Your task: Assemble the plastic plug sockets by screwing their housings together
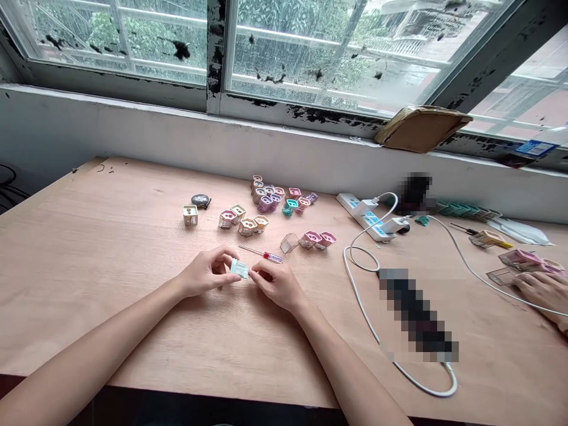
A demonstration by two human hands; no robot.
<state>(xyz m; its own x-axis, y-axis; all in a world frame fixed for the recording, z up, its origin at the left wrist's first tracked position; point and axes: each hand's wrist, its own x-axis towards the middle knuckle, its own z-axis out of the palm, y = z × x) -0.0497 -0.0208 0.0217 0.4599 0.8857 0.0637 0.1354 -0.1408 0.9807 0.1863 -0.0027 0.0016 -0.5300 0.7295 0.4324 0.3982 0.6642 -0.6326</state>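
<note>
Both my hands pinch a small pale mint plastic socket piece between their fingertips, just above the wooden table. My left hand grips its left end, and my right hand grips its right end. A thin screwdriver with a red handle lies right behind my right fingers. Beyond it stand a clear plastic housing and a pink socket housing. The piece's far side is hidden by my fingers.
Several coloured socket housings lie in a cluster at the back. A white power strip with a white cable sits to the right. A pixelated object lies nearby, and another person's hand works at the right edge.
</note>
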